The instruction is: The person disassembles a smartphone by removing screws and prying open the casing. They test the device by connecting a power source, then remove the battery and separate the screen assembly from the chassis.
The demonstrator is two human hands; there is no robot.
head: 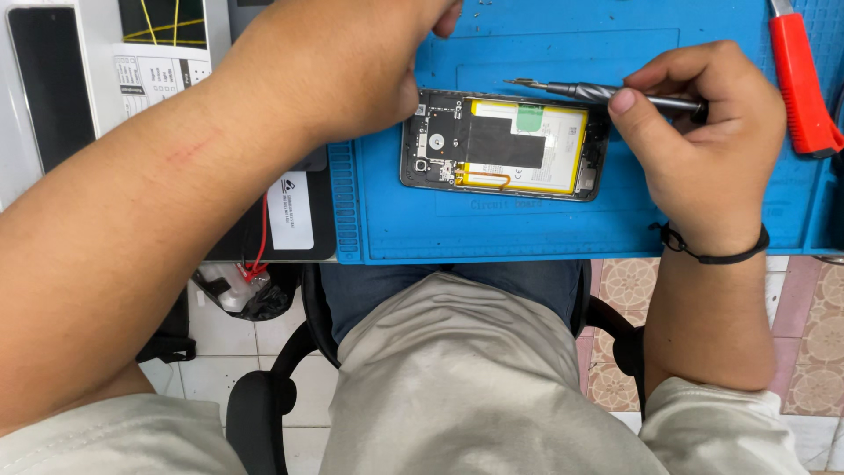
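An opened phone (503, 145) lies on a blue work mat (527, 229), its back off, showing a yellow-edged battery and a dark circuit board. My right hand (703, 149) grips a slim metal screwdriver (571, 90) that lies level above the phone's top edge, tip pointing left. My left hand (352, 62) hovers over the phone's left end, fingers curled down near the board; whether they hold anything is hidden.
A red-handled tool (802, 84) lies at the mat's right edge. To the left are a dark phone (53, 84), a paper label (158, 75) and a black box with a white sticker (290, 211). Below are a chair, my lap and a tiled floor.
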